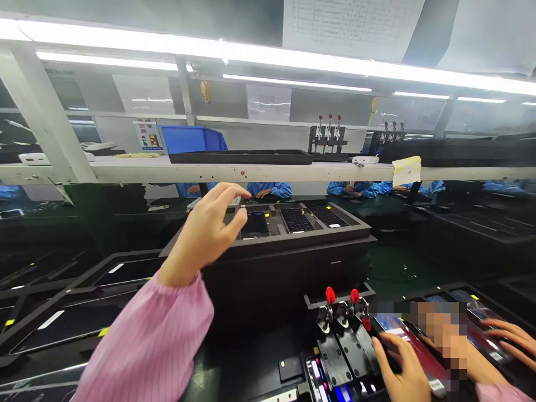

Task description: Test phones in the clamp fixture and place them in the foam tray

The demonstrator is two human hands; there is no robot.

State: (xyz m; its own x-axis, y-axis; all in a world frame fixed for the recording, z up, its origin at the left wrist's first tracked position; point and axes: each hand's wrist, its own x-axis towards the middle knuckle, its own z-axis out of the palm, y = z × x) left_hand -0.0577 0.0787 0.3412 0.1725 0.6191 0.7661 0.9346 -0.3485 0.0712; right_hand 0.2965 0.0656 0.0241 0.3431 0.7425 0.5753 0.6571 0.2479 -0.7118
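Note:
My left hand (211, 226), in a pink striped sleeve, is raised over the left part of a black tray (293, 245). Its thumb and fingers are apart with nothing visible between them. Inside the tray sit dark flat panels (296, 220) with yellow and white tags. At lower right, my right hand (404, 368) has thumb and fingers spread beside a clamp fixture (343, 352) with red-tipped levers. Its fingertips overlap the edge of a glossy, phone-like panel (419, 352); whether they touch it I cannot tell.
A co-worker's hand (513, 340) and partly pixelated forearm (473, 357) reach in at right, over more panels. Black trays (84, 310) hold panels at left. A white shelf beam (268, 173) crosses ahead, carrying a blue bin (188, 138). People in blue sleeves (270, 190) work beyond.

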